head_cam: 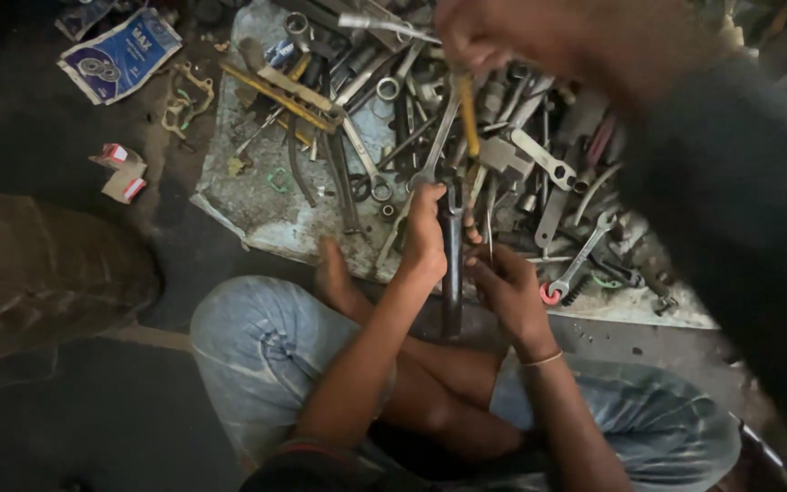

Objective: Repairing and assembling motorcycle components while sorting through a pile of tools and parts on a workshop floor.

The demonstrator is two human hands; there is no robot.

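I sit cross-legged in jeans, and both my hands hold a long dark metal tool (451,264) upright over my lap. My left hand (425,235) grips its upper part. My right hand (505,287) pinches it lower on the right side. Just beyond lies a heap of wrenches and spanners (503,155) on a grey sheet (257,196). Another person's hand (489,36) reaches in from the top and holds a yellow-handled tool (468,114) pointing down at the heap.
The other person's dark sleeve (740,210) fills the right side. A blue and white packet (120,53) and a small red and white box (122,173) lie on the dark floor at left. A brown rounded object (38,273) sits at far left.
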